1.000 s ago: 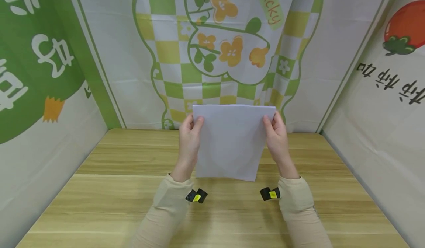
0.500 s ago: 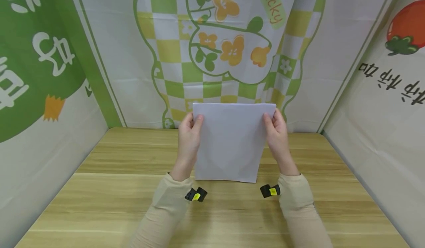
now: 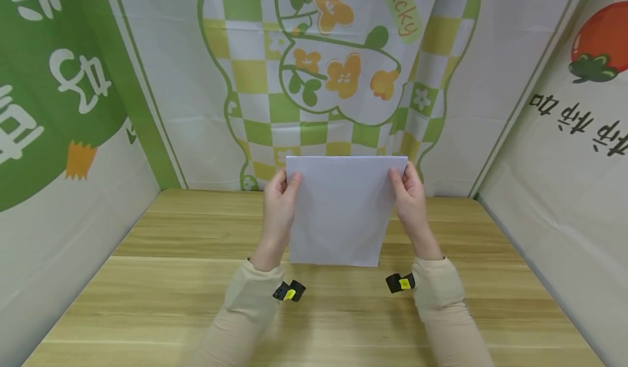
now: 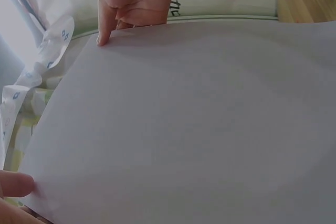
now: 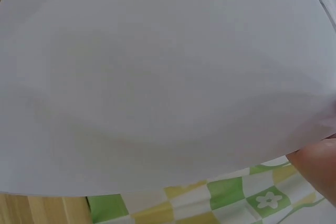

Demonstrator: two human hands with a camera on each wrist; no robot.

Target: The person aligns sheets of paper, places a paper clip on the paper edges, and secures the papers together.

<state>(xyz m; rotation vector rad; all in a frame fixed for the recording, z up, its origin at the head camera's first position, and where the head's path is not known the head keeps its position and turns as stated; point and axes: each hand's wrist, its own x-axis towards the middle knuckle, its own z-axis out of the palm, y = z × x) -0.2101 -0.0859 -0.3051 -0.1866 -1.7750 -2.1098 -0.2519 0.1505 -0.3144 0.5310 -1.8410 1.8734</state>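
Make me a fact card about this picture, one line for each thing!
Held up: white paper, side facing us blank
Left hand: pinches it near the top left corner
Right hand: pinches it near the top right corner
Table: wooden
Back: checked cloth, green, yellow and white
Right side: printed tomato

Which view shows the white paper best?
Head view: it frames the white paper from top edge to bottom edge, with the left hand and right hand near its upper corners. Both wrist views show its surface closer but cut off by the frame: left wrist at right and bottom, right wrist at top.
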